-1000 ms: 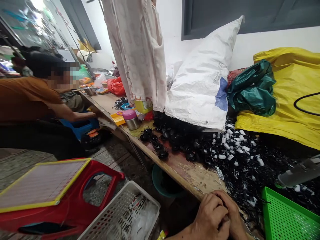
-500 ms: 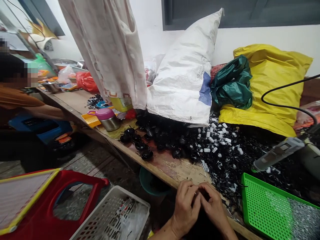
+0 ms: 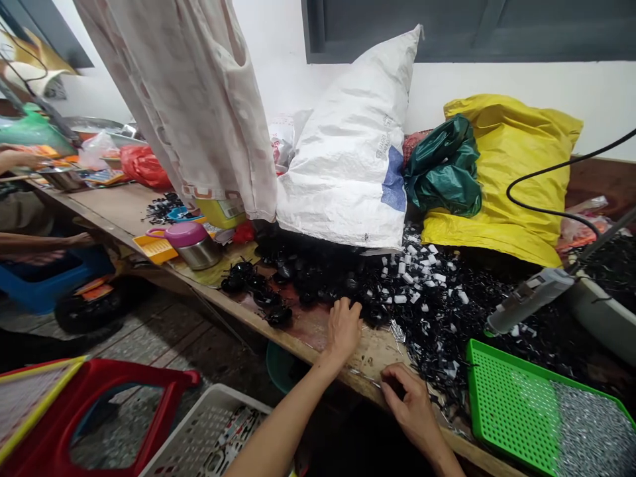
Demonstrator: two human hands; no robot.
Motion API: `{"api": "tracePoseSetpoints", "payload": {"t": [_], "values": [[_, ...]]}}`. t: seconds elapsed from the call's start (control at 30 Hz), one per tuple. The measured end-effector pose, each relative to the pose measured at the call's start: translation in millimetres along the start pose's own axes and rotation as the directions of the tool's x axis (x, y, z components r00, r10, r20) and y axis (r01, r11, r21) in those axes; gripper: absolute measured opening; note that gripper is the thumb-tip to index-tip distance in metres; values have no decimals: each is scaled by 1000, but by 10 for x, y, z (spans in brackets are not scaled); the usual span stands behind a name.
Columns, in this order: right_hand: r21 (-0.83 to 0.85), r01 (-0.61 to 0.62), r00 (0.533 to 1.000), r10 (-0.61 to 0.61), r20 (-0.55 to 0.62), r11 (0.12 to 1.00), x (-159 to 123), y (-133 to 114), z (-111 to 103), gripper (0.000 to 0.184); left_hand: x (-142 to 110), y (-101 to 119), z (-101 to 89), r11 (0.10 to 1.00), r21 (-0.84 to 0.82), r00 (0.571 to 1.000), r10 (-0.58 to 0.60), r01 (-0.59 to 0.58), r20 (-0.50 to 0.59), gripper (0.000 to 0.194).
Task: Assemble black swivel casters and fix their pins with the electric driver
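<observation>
My left hand (image 3: 344,326) stretches forward over the wooden bench (image 3: 318,331), fingers apart, its tips touching the heap of small black plastic parts (image 3: 318,275). My right hand (image 3: 405,401) rests at the bench's near edge, fingers curled in a pinch; what it holds is too small to name. Loose black and white bits (image 3: 427,278) cover the bench beyond both hands.
A green perforated tray (image 3: 507,404) with grey bits lies right of my right hand. A grey tool (image 3: 527,298) with a black cable sits behind it. White sack (image 3: 348,159), yellow bag (image 3: 511,172) and hanging cloth (image 3: 193,99) stand at the back. Red stool (image 3: 99,404), white basket (image 3: 209,437), another person's arm (image 3: 40,242) are left.
My hands were pressed together at the bench edge; my left hand has reached forward to the black parts. The view has swung right.
</observation>
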State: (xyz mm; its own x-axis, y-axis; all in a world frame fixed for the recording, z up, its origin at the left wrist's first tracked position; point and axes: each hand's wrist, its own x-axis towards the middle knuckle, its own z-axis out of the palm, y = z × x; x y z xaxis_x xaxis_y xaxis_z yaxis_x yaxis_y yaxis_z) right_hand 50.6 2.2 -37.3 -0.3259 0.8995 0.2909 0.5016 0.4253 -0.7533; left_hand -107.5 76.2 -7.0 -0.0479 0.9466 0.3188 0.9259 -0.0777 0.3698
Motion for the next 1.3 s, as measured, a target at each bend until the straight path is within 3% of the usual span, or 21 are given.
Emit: {"api": "tracePoseSetpoints", "payload": {"t": [0.13,0.3,0.47,0.63,0.83,0.9,0.97,1.0,1.03,1.1,1.17,1.23,1.3], "values": [[-126,7,998,1,66,992,200,-51,-175,9,-125,-22,50,999,-29,999,36,-35,36,17],[-373,-80,996,64,-54,924,852,41,-449,20,-280,-29,131,997,-68,1000,26,-26,9,27],[-530,-228,973,170,-157,817,1301,246,-361,16,-334,-57,216,988,-151,991,2,-22,-130,41],[-562,-276,959,184,-215,780,1347,342,-299,12,-337,-91,245,977,-215,978,-32,-13,-204,33],[-479,-198,952,51,-301,855,1175,276,-549,4,-373,-71,177,961,-276,959,-53,-27,-279,25],[-447,-151,945,-4,-327,881,1009,205,-582,5,-437,19,110,914,-405,960,-84,-33,-267,20],[-403,-76,944,-64,-323,912,784,130,-544,5,-517,164,30,754,-656,986,-128,30,-102,19],[-375,-24,946,-100,-307,927,657,98,-500,5,-556,248,-8,609,-783,990,-131,127,58,21],[-309,74,935,-174,-308,948,526,70,-445,6,-592,330,-41,424,-865,963,-104,268,248,24],[-250,175,910,-253,-329,952,273,29,-323,8,-647,465,-85,49,-852,853,17,520,522,30],[-235,211,911,-278,-305,949,62,-1,-223,17,-686,536,-98,-201,-765,790,109,611,603,29],[-217,227,926,-280,-254,949,-88,-25,-173,26,-718,541,-89,-307,-730,785,117,611,608,24],[-171,222,945,-255,-204,960,-175,-38,-175,28,-752,510,-68,-330,-715,774,90,617,627,26]]}}
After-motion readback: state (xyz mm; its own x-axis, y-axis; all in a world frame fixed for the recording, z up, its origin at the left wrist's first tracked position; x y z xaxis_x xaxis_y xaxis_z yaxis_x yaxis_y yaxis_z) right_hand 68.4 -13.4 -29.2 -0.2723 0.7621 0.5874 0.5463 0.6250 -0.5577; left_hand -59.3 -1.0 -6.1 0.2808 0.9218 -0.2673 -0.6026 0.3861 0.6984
